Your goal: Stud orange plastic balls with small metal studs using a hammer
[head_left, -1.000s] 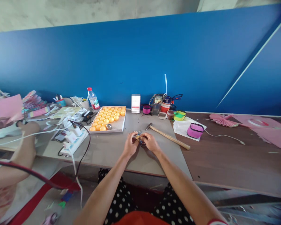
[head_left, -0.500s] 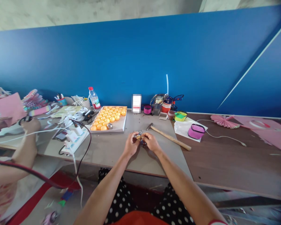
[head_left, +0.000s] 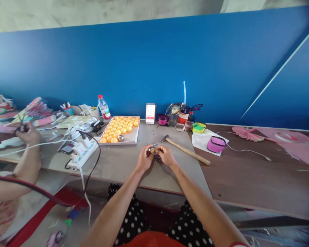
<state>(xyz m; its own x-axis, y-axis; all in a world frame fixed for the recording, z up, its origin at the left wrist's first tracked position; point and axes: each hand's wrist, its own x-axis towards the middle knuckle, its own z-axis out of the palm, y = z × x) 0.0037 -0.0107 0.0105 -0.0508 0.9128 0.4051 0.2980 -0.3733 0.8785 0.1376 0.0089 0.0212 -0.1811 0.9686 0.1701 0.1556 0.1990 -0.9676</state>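
Note:
My left hand (head_left: 145,157) and my right hand (head_left: 166,155) meet over the grey board in front of me, fingers closed from both sides on a small shiny silver piece (head_left: 153,147). Some orange shows between the fingertips; most of the piece is hidden by the hands, so its kind is unclear. Just beyond my right hand lies a hammer (head_left: 187,150) with a wooden handle. To the far left of my hands, a shallow white box (head_left: 130,137) holds many orange balls (head_left: 117,132), with one silver ball-like piece (head_left: 121,138) at its near edge.
A power strip (head_left: 84,152) with cables sits on the left. Further left, a co-worker's hand (head_left: 29,134) holds scissors (head_left: 22,128). At the back stand a water bottle (head_left: 103,108) and several small containers. A purple pouch (head_left: 216,144) lies on white paper to the right.
My hands stay in nearly the same place, still on the silver piece. On the left, the co-worker's pink sheet has been lowered and the scissors now show with blades apart.

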